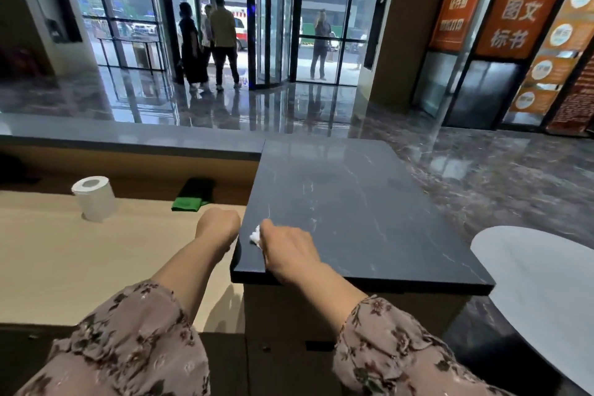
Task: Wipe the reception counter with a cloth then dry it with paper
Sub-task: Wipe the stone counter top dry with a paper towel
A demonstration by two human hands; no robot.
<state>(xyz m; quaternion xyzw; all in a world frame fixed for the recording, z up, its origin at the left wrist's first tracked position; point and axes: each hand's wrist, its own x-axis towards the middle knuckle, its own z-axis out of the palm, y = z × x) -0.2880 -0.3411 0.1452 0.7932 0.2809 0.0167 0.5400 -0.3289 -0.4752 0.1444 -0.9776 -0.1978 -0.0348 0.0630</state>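
The right hand (286, 251) pinches a crumpled white paper wad (255, 236) on the dark marble counter (353, 202), near its left edge; the left hand (218, 225) is curled into a fist.

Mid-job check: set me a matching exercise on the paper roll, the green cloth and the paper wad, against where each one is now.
Things:
1. paper roll
2. green cloth
3. paper wad

Places:
A. gripped in the right hand on the dark counter
B. standing upright on the wooden desk
C. lying at the back of the desk, beside the counter

Pairs: 1-B; 2-C; 3-A
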